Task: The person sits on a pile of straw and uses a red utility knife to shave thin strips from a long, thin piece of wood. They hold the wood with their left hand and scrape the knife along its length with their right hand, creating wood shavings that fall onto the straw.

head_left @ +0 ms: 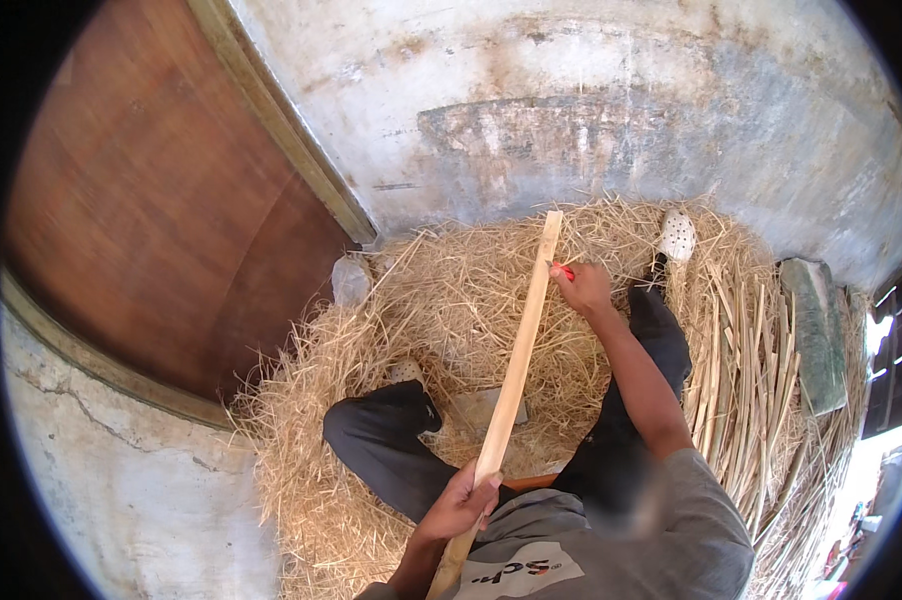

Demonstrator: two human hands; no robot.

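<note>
A long, pale yellow slat, which looks like split bamboo, slants from my lap up toward the wall. My left hand is wrapped round its lower part, close to my body. Near the slat's far end, my right hand is closed on a small red-handled tool. The tool's thin tip lies against the slat; its exact kind is too small to make out. My legs, in dark trousers, are spread on either side of the slat.
Straw-like shavings cover the ground around me. Thin split strips lie in a pile at the right, beside a greenish stone slab. A stained wall stands ahead. A brown door panel and a pale stone are at the left.
</note>
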